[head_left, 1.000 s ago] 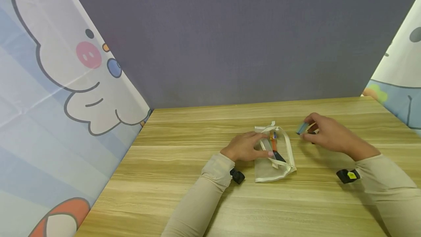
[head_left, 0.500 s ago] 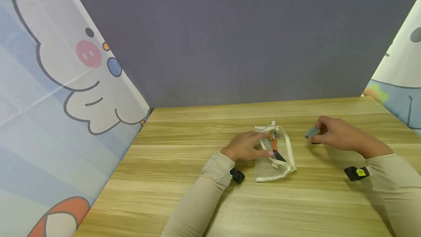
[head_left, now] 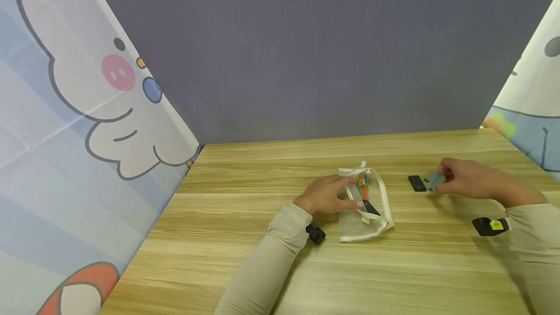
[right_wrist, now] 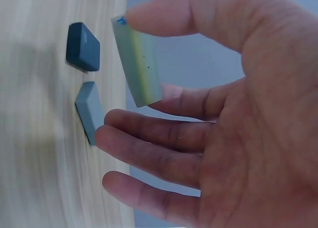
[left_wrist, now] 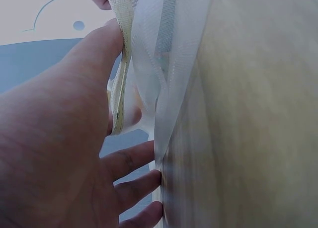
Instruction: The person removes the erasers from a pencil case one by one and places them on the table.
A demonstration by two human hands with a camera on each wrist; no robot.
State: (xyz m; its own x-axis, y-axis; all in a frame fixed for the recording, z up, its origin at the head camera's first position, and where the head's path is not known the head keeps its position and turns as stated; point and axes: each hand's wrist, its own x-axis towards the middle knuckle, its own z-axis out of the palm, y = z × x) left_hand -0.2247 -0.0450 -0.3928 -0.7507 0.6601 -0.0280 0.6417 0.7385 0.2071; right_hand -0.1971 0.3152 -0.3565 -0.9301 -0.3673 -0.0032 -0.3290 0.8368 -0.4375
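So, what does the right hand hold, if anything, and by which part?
A pale, yellow-striped block, pinched by the fingers at its opposite ends.

A wooden table (head_left: 245, 174) has yellowish-brown grain running from side to side, with a paler sheen on its near part. Behind the table rises a plain dark grey panel (head_left: 306, 52), meeting its far edge. Left of the table, a pale blue and white printed backdrop (head_left: 32, 159) shows faint creases, a white cartoon figure (head_left: 78, 72) with a pink oval snout, and, lower down, a red-and-white curved shape (head_left: 85, 278). Right of the table, a second printed backdrop (head_left: 531, 81) carries white and blue areas, with a yellow-green patch near the table's far corner.
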